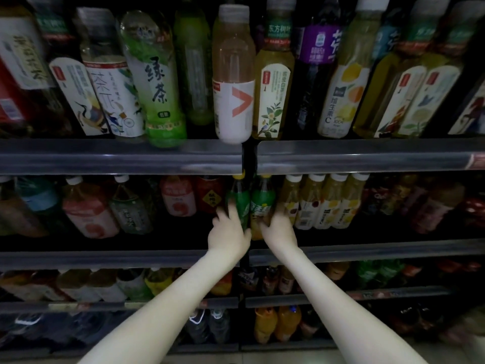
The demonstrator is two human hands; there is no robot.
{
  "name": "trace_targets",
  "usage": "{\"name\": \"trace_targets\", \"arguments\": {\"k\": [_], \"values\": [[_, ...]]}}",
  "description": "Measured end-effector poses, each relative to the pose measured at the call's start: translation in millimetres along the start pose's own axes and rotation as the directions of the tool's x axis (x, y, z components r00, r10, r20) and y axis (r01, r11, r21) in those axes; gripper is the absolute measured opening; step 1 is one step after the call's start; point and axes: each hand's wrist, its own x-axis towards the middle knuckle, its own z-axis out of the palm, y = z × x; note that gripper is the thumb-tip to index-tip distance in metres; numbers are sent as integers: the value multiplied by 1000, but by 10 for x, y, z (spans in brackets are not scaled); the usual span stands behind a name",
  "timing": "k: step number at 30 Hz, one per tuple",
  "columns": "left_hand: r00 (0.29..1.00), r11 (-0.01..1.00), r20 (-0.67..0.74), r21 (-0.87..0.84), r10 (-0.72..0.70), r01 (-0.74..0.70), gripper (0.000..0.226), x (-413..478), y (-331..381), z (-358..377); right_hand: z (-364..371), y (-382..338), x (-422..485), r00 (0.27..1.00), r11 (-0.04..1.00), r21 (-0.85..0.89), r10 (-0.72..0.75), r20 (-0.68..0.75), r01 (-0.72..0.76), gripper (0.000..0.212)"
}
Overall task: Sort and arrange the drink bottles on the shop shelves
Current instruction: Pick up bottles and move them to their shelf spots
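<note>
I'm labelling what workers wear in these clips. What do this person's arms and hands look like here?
The left forearm and right forearm are bare down to the picture's bottom edge: no sleeves or cuffs show. The left hand and right hand wear no gloves. No watch, bracelet or ring shows, though the picture is dim and the fingers are blurred.

The frame's upper edge cuts the caps off the top-row bottles (154, 74). The left hand (228, 236) and right hand (279, 232) hide the bases of the green bottles (262, 198). The bottom-shelf bottles (265, 324) are too dim to read.
</note>
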Motion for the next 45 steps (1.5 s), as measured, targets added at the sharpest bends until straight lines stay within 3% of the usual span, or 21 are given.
{"name": "trace_targets", "arguments": {"k": [2, 4, 7, 8, 10, 13, 18, 22, 27, 32, 36, 41, 45], "values": [[981, 980, -67, 91, 184, -177, 69, -99, 21, -156, -169, -82, -137, 996, 997, -35, -73, -51, 71, 48], [908, 932, -211, 67, 363, -357, 56, -144, 90, -374, -388, -201, -276, 978, 983, -24, -184, -94, 182, 34], [653, 786, -515, 70, 556, -614, 38, -145, 260, -749, -745, -462, -407, 876, 903, -9, -418, -241, 429, 22], [556, 742, -593, 108, 582, -661, 33, -124, 314, -880, -862, -558, -429, 821, 867, -36, -483, -304, 496, 20], [429, 693, -684, 155, 589, -705, 28, -60, 411, -1147, -1078, -743, -448, 721, 815, -106, -558, -411, 570, 17], [351, 691, -756, 181, 553, -700, 31, 101, 495, -1441, -1352, -955, -382, 670, 814, -116, -541, -509, 569, 19], [424, 815, -756, 243, 498, -526, 60, 417, 575, -1624, -1727, -1177, -114, 672, 903, -75, -369, -643, 424, 46], [477, 856, -738, 265, 477, -444, 75, 530, 646, -1628, -1909, -1249, 115, 670, 938, -124, -320, -670, 324, 63], [488, 854, -731, 253, 476, -455, 82, 530, 822, -1534, -2159, -1210, 301, 773, 975, -98, -219, -596, 201, 80], [516, 887, -734, 268, 442, -377, 88, 552, 904, -1444, -2353, -1247, 544, 732, 915, -225, -402, -550, 333, 82], [550, 894, -711, 276, 438, -354, 89, 523, 988, -1367, -2478, -1289, 628, 825, 903, 16, -386, -412, 430, 99], [581, 914, -721, 189, 377, -359, 78, 412, 1191, -1219, -2548, -1222, 507, 748, 841, -88, -518, -415, 534, 71], [559, 884, -728, 138, 396, -447, 77, 219, 1393, -959, -2620, -931, 192, 715, 738, 50, -632, -300, 673, 59]]}}
